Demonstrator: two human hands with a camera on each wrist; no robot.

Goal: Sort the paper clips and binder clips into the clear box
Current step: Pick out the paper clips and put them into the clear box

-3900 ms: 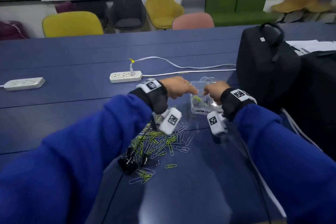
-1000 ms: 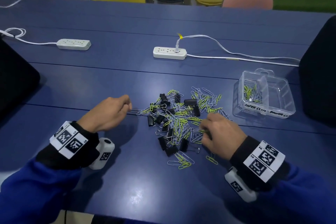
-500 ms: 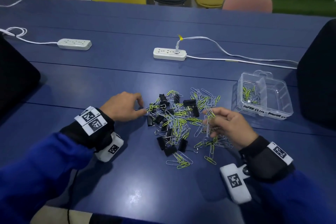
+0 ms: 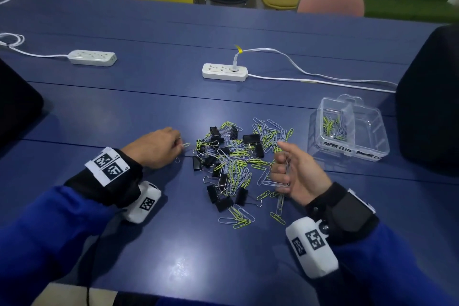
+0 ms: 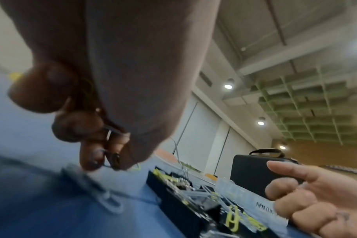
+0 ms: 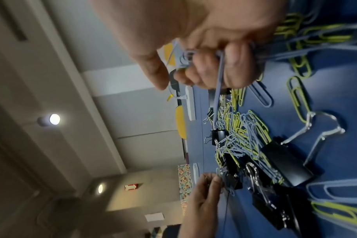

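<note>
Your right hand is curled round a bunch of paper clips, raised beside the pile. Your left hand seems to pinch clips at the pile's edge, though that view is blurred.

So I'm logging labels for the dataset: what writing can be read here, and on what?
"PAPER CLIPS": front wall of the clear plastic two-compartment box, under the left compartment.
"BINDER CLI...": same wall, under the right compartment; the end is blurred.
Black-and-white square code tags on the wrist bands: patterns, no words.
Red wall sign: unreadable.
</note>
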